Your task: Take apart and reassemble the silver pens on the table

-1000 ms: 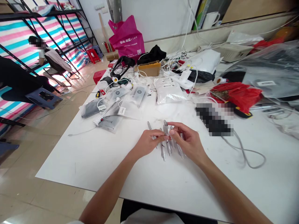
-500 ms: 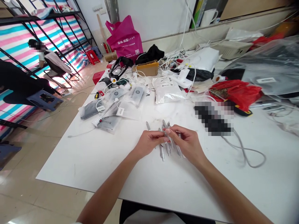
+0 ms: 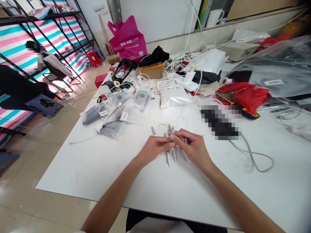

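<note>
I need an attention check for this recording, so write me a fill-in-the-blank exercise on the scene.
The left hand and right hand handle pens on a ____ table.
The blurred black object is nearer the ____ hand.
The hanging cloth has pink, white and blue ____.

Missing words: white; right; stripes.

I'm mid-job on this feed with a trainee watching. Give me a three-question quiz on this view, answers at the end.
1. What slim items are the left hand and right hand gathered around?
2. True or false: the magenta tote bag stands farther from the person than the white poly mailer.
3. Seen from the person, the red plastic bag lies where relative to that mailer? A) left of it B) on top of it C) right of it

Key: 1. Silver pens. 2. True. 3. C.
</note>
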A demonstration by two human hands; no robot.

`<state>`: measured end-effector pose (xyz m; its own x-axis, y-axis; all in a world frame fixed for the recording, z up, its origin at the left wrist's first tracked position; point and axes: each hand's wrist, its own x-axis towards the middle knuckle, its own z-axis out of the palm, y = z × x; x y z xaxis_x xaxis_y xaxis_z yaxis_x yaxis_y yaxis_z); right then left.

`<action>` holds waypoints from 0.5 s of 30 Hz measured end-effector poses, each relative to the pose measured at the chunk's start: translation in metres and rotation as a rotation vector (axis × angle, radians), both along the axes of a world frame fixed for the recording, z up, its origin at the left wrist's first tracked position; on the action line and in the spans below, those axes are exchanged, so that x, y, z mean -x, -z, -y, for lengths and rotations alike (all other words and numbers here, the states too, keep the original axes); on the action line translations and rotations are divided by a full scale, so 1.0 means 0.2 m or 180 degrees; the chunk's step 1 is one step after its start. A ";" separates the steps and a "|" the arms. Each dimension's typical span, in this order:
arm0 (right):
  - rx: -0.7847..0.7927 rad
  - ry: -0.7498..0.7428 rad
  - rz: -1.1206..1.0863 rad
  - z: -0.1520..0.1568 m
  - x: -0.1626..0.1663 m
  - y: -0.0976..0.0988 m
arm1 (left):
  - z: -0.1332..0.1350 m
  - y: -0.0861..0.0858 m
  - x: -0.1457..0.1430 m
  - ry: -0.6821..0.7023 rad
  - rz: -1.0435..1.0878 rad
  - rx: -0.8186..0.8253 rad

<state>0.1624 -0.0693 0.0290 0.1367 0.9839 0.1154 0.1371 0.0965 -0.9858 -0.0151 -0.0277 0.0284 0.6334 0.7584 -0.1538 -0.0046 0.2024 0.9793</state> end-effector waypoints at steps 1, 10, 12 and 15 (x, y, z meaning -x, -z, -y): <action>0.0035 -0.0008 -0.0116 0.00 0.00 0.00 | 0.00 -0.01 0.00 0.0002 0.0026 0.0004; 0.0316 0.0329 -0.2247 -0.05 -0.04 0.02 | -0.06 -0.01 0.03 -0.0825 0.0866 0.0680; 0.0493 0.0416 -0.2214 -0.06 -0.05 0.03 | -0.07 0.00 0.04 -0.0975 0.0995 0.0770; 0.0654 0.0320 -0.2081 -0.05 -0.04 0.01 | -0.08 0.01 0.05 -0.1027 0.1095 0.0778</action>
